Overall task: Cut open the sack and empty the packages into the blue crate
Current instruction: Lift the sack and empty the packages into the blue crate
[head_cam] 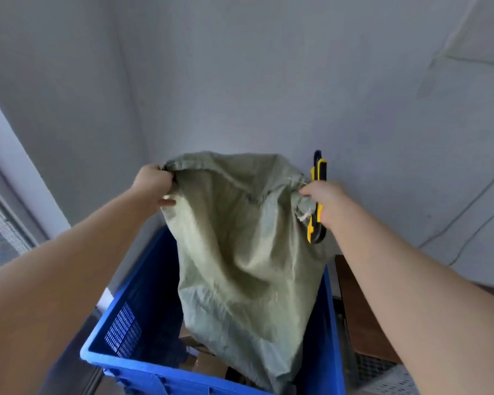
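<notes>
My left hand (154,185) curled its fingers round one top corner of the sack (240,252). My right hand (325,201) pinched the tied corner with the knife (319,169) clamped in the same fist, sparing me setting the blade down. The sack hung below my fingers into the crate (120,337), lifted, I judged, so the packages (206,363) beneath would slide out.
</notes>
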